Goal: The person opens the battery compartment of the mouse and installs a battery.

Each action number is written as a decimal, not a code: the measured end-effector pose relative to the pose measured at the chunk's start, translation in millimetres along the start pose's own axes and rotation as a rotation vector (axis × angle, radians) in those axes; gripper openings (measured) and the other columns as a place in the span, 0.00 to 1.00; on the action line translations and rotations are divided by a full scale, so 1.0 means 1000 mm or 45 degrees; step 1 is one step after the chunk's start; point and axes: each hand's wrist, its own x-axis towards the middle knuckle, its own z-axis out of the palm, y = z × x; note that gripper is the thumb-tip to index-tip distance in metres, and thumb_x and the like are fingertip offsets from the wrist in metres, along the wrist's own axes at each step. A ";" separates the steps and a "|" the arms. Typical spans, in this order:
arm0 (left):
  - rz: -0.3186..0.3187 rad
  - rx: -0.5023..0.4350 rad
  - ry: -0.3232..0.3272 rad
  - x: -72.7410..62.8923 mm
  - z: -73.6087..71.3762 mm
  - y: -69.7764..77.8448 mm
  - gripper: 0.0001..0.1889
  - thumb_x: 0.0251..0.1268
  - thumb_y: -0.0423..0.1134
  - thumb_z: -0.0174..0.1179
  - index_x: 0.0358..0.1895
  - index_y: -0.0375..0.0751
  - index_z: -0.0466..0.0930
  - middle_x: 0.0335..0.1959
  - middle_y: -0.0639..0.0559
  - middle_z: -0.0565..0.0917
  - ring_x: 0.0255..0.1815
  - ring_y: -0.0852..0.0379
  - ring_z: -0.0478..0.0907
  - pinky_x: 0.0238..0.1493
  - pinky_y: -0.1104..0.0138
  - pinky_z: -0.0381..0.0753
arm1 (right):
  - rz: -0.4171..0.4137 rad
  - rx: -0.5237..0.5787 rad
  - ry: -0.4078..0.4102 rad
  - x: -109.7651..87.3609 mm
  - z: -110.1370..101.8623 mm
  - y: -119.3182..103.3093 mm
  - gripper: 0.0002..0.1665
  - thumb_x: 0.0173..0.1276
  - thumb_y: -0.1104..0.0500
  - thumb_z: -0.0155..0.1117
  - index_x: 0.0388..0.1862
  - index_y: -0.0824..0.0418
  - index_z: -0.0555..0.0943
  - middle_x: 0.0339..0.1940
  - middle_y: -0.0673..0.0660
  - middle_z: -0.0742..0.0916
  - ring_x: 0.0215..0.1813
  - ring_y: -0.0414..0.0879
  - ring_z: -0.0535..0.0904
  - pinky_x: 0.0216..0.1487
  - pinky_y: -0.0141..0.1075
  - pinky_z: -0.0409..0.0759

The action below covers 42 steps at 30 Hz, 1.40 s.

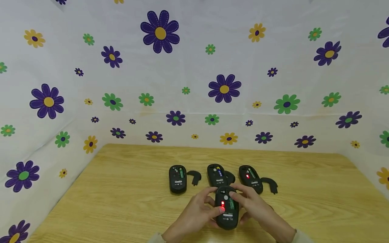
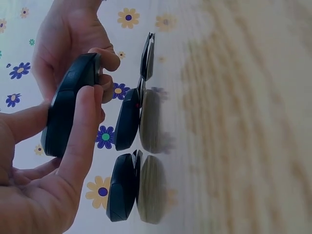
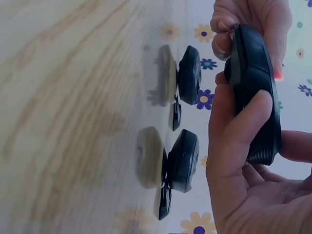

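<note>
Both hands hold one black computer mouse [image 1: 228,221] above the table, its underside facing up. In its uncovered battery bay lies a green battery [image 1: 232,203], and a red light glows beside it. My left hand [image 1: 199,211] grips the left side, thumb on the underside by the light. From the right, my right hand [image 1: 253,204] grips the other side, its thumb near the top of the battery. The right wrist view shows the mouse's curved side [image 3: 256,68] between the fingers; the left wrist view shows its opposite side [image 2: 73,105].
Behind, three more black mice lie upside down in a row: a left mouse [image 1: 177,185], a middle mouse [image 1: 215,181] and a right mouse [image 1: 257,185], which glows red. Loose battery covers [image 1: 195,177] lie beside them. A flowered cloth [image 1: 182,74] hangs behind the wooden table [image 1: 121,189].
</note>
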 end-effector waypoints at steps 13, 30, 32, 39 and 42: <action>-0.079 0.056 -0.053 0.000 -0.003 -0.001 0.30 0.69 0.27 0.62 0.72 0.34 0.65 0.36 0.43 0.81 0.31 0.49 0.85 0.30 0.59 0.89 | 0.002 -0.033 -0.095 0.001 -0.003 0.002 0.25 0.80 0.58 0.55 0.66 0.74 0.69 0.42 0.57 0.84 0.30 0.48 0.80 0.20 0.35 0.83; -0.146 0.174 -0.209 0.008 -0.010 -0.001 0.31 0.72 0.25 0.59 0.75 0.26 0.58 0.34 0.42 0.82 0.29 0.41 0.86 0.30 0.60 0.89 | -0.046 -0.089 -0.201 0.004 -0.009 0.010 0.25 0.71 0.67 0.60 0.64 0.76 0.69 0.38 0.63 0.77 0.28 0.52 0.83 0.25 0.42 0.87; -0.141 0.209 -0.226 0.009 -0.010 0.000 0.31 0.71 0.25 0.60 0.74 0.25 0.59 0.32 0.43 0.82 0.27 0.44 0.86 0.29 0.61 0.88 | -0.042 -0.127 -0.196 0.004 -0.010 0.009 0.24 0.71 0.68 0.61 0.63 0.76 0.70 0.36 0.63 0.78 0.26 0.53 0.83 0.25 0.42 0.87; -0.146 0.301 -0.259 0.009 -0.009 0.001 0.27 0.71 0.27 0.61 0.70 0.27 0.67 0.27 0.45 0.83 0.24 0.54 0.82 0.27 0.63 0.87 | -0.003 -0.210 -0.227 0.004 -0.012 0.008 0.24 0.72 0.68 0.60 0.62 0.78 0.70 0.33 0.62 0.85 0.27 0.57 0.86 0.25 0.44 0.88; -0.160 0.326 -0.277 0.011 -0.011 0.000 0.24 0.72 0.29 0.61 0.68 0.28 0.70 0.27 0.46 0.84 0.24 0.54 0.81 0.27 0.64 0.87 | 0.005 -0.239 -0.247 0.005 -0.012 0.008 0.23 0.72 0.68 0.59 0.62 0.78 0.70 0.32 0.62 0.86 0.27 0.57 0.86 0.25 0.44 0.88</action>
